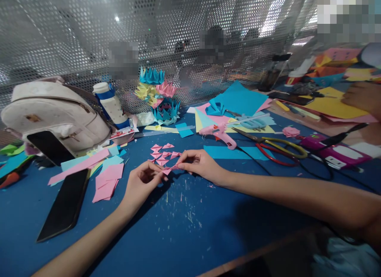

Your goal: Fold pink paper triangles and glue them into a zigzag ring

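Between my two hands is a small folded piece of pink paper (167, 171), held just above the blue tabletop. My left hand (145, 177) pinches its left end between thumb and fingertips. From the other side, my right hand (200, 164) grips the paper's right end the same way. Just behind my fingertips lies a group of several small pink folded paper triangles (161, 153). A stack of pink paper pieces (107, 182) rests left of my left hand. Beyond my right hand sits a pink glue gun (218, 133), its black cord trailing right.
Red-and-yellow-handled scissors (276, 147) and a purple power strip (333, 150) lie at the right. A black phone (64, 203), a white backpack (56, 110) and a bottle (110, 106) are at the left. Paper flowers (157, 92) stand behind. Another person's hand (361, 96) is at far right.
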A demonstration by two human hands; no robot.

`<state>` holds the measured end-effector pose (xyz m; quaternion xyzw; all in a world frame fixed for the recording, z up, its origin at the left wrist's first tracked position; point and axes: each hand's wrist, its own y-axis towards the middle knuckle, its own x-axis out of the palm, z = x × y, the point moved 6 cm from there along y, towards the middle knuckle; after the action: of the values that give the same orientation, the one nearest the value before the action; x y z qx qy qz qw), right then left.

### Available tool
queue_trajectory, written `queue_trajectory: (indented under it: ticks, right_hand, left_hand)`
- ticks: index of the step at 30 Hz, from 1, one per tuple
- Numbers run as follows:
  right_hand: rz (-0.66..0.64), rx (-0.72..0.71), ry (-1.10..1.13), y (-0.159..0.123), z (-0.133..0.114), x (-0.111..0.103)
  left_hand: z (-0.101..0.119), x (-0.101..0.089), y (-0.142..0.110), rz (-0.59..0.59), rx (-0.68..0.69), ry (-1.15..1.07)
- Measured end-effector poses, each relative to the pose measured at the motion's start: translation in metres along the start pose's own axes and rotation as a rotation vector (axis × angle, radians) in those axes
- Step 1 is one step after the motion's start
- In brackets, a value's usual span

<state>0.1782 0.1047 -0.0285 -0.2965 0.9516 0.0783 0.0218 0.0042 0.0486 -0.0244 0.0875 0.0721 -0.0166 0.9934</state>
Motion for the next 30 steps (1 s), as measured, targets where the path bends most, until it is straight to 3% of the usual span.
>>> queue_trajectory:
  ticks: [14, 30]
  right_hand:
    - [0.009, -0.011, -0.049, -0.0005, -0.0030, 0.0008]
    - [-0.069, -0.026, -0.123, -0.0003, -0.0008, 0.0040]
  left_hand:
    - [-0.0003, 0.0001, -0.0003, -0.017, -0.019, 0.015]
    - [-0.0081, -0.0022, 0.0009, -0.009, -0.107, -0.018]
